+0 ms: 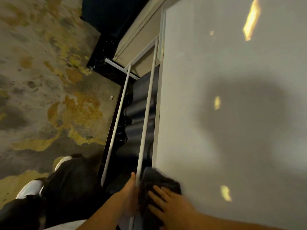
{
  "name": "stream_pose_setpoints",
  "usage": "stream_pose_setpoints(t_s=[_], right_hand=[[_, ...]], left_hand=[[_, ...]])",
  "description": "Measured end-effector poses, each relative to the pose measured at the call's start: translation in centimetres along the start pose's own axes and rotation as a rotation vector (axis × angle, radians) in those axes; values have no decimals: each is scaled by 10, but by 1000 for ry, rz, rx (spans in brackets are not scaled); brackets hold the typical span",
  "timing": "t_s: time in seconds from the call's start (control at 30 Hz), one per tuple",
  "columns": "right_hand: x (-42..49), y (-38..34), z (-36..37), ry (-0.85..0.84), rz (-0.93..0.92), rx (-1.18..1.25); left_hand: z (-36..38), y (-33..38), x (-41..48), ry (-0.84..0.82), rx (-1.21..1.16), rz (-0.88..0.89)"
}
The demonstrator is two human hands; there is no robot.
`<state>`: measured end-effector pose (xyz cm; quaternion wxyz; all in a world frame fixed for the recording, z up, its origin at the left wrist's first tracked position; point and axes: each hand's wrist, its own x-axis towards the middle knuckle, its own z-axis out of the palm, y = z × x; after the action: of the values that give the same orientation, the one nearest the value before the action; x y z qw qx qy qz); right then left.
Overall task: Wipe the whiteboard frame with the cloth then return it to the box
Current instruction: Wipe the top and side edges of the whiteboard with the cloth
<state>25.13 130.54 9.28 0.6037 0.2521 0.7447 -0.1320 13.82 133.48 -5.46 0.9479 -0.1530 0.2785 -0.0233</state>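
Observation:
A large whiteboard (232, 97) fills the right side of the head view, its pale frame edge (157, 113) running from top to bottom. A dark grey cloth (156, 181) lies over the frame edge low in the picture. My right hand (167, 203) presses flat on the cloth with fingers spread. My left hand (129, 195) sits just left of the cloth, thumb up against a white stand bar (146, 122), touching the cloth's left side. No box is in view.
Two white stand bars (116, 120) run beside the board over dark rolled shapes (139, 112). Patterned grey and yellow carpet (41, 80) covers the left. My dark trousers and white shoes (31, 188) are at the lower left. A beige wall panel (137, 39) stands beyond.

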Motion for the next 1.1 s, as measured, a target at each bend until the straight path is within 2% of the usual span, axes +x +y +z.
stream_pose_setpoints(t_s=[0.07, 0.1, 0.2, 0.27, 0.3, 0.37, 0.43, 0.53, 0.6, 0.7, 0.77, 0.83, 1.0, 1.1], right_hand=[[7, 48, -12, -35, -78, 21], [16, 74, -28, -4, -19, 56], [53, 214, -102, 135, 423, 18], [67, 304, -148, 168, 605, -10], [73, 330, -159, 169, 639, -9], [78, 343, -164, 137, 543, 57], [79, 319, -147, 92, 364, 81], [68, 312, -138, -55, 115, 29], [71, 358, -161, -28, 158, 15], [101, 473, -220, 108, 456, 34], [120, 534, -256, 128, 520, 36], [131, 552, -263, 128, 517, 73], [102, 502, -246, 85, 359, 165], [109, 558, -270, 48, 293, 200]], left_hand=[[7, 38, 10, 7, 29, 2], [12, 51, 10, 23, 57, 0], [40, 121, 16, 49, 187, 20], [61, 172, 22, 12, 158, 72], [73, 200, 24, 0, 123, 104], [93, 249, 24, -26, 76, 162], [105, 296, 24, -53, 27, 222], [119, 364, 18, -15, 44, 264], [129, 402, 10, 2, 76, 277], [142, 462, 2, 22, 125, 299], [149, 501, -3, 25, 160, 296], [160, 542, -6, 37, 152, 293], [204, 633, -9, 28, 120, 243], [234, 686, -18, 27, 170, 213]])
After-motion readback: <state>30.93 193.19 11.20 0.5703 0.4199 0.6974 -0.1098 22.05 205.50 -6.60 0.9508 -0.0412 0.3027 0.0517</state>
